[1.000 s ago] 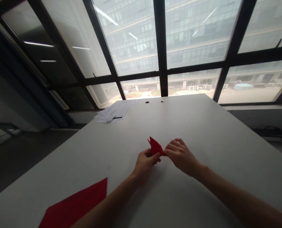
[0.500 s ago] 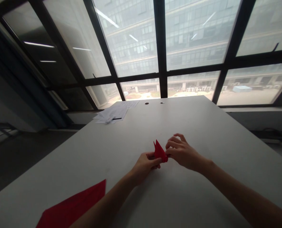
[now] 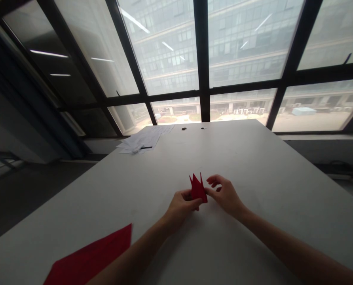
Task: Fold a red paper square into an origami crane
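A small folded piece of red paper (image 3: 198, 192) stands upright above the near middle of the table, with three pointed tips facing up. My left hand (image 3: 181, 206) is closed on its left side and lower edge, thumb in front and fingers behind. At the paper's right edge, my right hand (image 3: 225, 196) pinches or presses with its thumb and a fingertip, while its other fingers curl loosely above, off the paper. The paper partly hides the fingertips of both hands.
A larger red paper sheet (image 3: 96, 251) lies at the near left, partly under my left forearm. White papers (image 3: 143, 139) with a dark pen-like object (image 3: 146, 147) rest at the far left of the white table (image 3: 238, 154). Windows (image 3: 238, 43) rise behind.
On the right of the folded paper, a narrow point now stands up, giving three tips instead of two. My right hand has shifted slightly and its upper fingers have lowered. The left hand keeps its hold.
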`<state>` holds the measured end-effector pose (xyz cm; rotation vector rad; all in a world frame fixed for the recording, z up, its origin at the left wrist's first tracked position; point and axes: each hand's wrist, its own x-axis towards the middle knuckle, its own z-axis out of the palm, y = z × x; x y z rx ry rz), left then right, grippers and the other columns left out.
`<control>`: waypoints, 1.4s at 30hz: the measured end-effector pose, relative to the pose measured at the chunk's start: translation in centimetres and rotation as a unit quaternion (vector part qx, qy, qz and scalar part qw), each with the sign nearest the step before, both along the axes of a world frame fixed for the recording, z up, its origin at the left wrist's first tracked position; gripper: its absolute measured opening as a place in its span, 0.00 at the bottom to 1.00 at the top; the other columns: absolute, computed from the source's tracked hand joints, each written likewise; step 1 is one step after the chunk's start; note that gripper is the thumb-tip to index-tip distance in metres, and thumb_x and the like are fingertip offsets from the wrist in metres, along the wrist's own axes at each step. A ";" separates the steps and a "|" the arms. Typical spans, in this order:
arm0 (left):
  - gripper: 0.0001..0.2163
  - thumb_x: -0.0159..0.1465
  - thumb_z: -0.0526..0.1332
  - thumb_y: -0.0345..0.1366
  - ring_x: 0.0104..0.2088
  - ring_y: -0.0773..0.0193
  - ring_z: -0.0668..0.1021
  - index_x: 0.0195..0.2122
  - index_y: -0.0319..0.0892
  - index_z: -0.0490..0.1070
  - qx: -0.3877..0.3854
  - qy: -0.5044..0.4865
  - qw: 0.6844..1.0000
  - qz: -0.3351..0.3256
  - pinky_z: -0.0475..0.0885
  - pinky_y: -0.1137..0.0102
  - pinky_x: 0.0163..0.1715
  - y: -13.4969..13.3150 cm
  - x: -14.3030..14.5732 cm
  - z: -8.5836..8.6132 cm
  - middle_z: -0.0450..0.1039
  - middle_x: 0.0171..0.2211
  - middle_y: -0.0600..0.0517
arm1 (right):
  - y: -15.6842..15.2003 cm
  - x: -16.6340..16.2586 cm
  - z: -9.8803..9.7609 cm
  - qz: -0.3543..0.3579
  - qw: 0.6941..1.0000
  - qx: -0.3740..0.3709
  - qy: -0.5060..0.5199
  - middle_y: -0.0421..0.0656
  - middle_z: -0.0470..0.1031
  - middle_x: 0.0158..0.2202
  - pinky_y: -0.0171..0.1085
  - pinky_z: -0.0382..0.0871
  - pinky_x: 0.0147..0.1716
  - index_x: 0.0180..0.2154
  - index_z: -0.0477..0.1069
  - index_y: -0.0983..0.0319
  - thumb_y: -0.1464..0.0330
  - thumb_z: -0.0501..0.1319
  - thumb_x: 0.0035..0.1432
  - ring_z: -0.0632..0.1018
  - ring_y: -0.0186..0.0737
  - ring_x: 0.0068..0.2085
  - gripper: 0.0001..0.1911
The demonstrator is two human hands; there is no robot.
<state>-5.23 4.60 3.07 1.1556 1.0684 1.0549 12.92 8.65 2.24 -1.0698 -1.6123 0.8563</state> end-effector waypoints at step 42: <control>0.13 0.56 0.71 0.41 0.26 0.67 0.73 0.36 0.36 0.81 0.055 0.052 0.997 0.002 0.66 0.73 0.28 -0.7 0.4 0.1 0.79 0.29 0.48 | -1.6 -0.3 -0.7 0.135 0.973 -0.114 0.146 0.42 0.76 0.26 0.35 0.63 0.28 0.29 0.76 0.64 0.61 0.67 0.54 0.72 0.36 0.28 0.12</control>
